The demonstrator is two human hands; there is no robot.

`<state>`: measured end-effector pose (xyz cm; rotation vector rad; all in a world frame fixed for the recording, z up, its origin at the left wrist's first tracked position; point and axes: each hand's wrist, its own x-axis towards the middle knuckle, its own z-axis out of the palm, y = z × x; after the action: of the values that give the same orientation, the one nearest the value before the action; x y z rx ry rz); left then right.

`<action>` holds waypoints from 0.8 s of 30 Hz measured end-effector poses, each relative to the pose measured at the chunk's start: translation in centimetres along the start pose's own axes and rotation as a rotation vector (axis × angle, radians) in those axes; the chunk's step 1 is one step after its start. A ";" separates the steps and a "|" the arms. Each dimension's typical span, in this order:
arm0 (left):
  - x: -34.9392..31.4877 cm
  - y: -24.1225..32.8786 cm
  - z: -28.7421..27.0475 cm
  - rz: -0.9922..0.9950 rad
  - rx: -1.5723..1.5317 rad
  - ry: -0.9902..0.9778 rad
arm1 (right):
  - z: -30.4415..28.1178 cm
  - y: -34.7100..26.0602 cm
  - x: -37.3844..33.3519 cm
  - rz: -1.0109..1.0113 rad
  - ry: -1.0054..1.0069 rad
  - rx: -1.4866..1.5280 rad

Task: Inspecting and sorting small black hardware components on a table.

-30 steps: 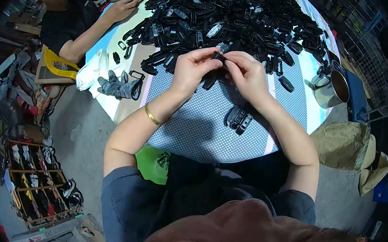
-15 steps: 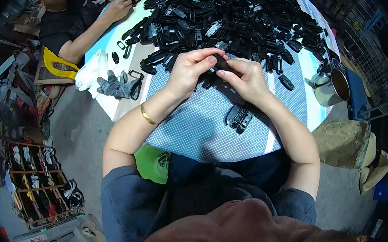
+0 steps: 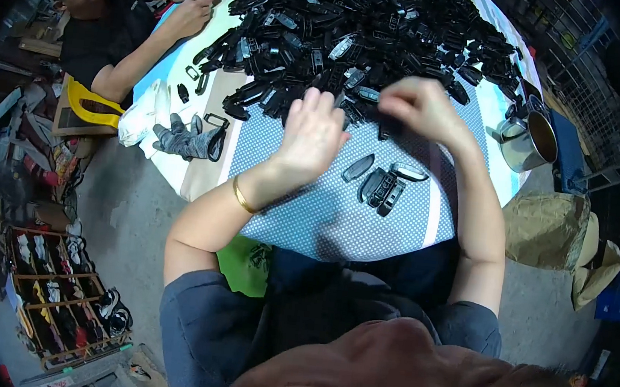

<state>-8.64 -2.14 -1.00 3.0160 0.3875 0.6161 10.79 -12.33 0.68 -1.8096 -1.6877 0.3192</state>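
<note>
The dark piece is no longer seen between the left hand (image 3: 312,137) and right hand (image 3: 426,109); a dark shell (image 3: 359,168) and a shiny shell (image 3: 411,173) have been set beside the small cluster (image 3: 381,189), toward the near edge of the surface (image 3: 289,210), and that group is judged enlarged. Both hands are half curled by the black pile (image 3: 344,12); whether anything is gripped cannot be told

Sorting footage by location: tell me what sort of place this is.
Probably a small workshop: a heap of black parts on the table, a co-worker at its edge, and a compartmented rack on the floor.
</note>
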 end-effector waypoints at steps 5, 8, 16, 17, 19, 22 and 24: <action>-0.2 0.6 1.6 0.060 -0.073 0.053 | 1.1 1.7 1.4 -0.139 0.248 -0.469; -0.3 0.6 1.5 0.067 -0.206 0.068 | 1.9 1.6 2.3 -0.096 0.232 -0.531; 1.0 -0.6 0.0 -0.218 -0.796 0.079 | 1.5 -0.1 1.6 0.105 0.440 0.656; 1.2 -0.7 0.1 -0.261 -0.892 0.100 | 1.5 -0.9 1.1 0.129 0.374 0.889; 1.6 -1.0 0.9 -0.328 -1.174 0.155 | 2.1 -2.8 0.4 0.222 0.298 1.108; 1.6 -1.4 1.0 -0.394 -1.586 0.189 | 3.7 -2.6 0.3 0.247 0.238 1.052; 1.6 -1.7 0.8 -0.429 -1.775 0.167 | 3.8 -2.6 0.2 0.266 0.216 0.981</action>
<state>-7.33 -0.12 -1.26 1.1613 0.2270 0.6106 6.54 -11.12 -0.63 -1.2316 -0.8629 0.8528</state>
